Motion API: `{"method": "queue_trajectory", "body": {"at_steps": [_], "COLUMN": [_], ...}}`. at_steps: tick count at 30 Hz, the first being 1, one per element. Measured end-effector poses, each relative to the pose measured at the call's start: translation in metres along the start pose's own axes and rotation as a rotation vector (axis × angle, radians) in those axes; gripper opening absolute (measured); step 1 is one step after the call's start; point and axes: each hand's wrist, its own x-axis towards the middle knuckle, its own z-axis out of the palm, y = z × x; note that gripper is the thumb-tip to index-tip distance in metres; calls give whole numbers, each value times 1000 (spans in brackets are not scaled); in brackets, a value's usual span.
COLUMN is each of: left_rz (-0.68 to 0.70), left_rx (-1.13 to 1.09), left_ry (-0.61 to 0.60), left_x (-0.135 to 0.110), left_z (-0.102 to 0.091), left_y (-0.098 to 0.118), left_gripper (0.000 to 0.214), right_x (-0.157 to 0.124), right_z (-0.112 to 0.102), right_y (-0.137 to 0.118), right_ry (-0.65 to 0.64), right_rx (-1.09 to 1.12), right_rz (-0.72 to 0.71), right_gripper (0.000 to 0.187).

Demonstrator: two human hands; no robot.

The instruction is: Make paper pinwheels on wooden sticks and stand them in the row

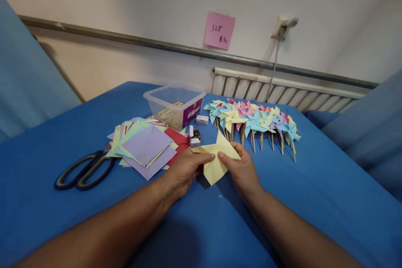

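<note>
A yellow paper square (216, 157), cut and partly folded into a pinwheel shape, is held just above the blue table (314, 184). My left hand (184, 171) pinches its left side with thumb and fingers closed on the paper. My right hand (240, 167) grips its right side, the thumb pressing near the centre. A pile of coloured paper squares (146, 146) lies to the left of my hands. A row of finished paper pinwheels on wooden sticks (254, 121) lies behind my right hand.
Black-handled scissors (86, 169) lie at the left. A clear plastic box (176, 106) with wooden sticks stands behind the paper pile, two small boxes (195, 136) beside it. A pink note (219, 30) hangs on the wall. Blue cloth flanks both sides.
</note>
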Motion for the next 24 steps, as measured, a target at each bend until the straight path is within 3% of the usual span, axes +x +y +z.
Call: {"method": "queue_trajectory", "body": {"at_steps": [4,7,10,18,24], "left_rz": [-50,-64,-85,-60,-44], "left_rx": [-147,-202,-222,-232,-150], "left_ry": [29,31,3,-40,34], "left_x": [0,0,-2,-3,-5], "left_z": [-3,-6,-7,-6,-1], "left_y": [8,14,17,13,13], "left_gripper": [35,32,29,25,29], "right_x": [-7,-11,-12,-10,-7], "right_z": [-5,-8,-10,-9,-10], "right_y": [-9,-15,-19,-19,-15], "right_ry": [-40,-129,-248,-195,-154], "right_rx": [-275,-585,-763,-771,-689], "right_rz": [-340,-596,-728,-751,-628], "right_gripper": [48,40,34,3,6]}}
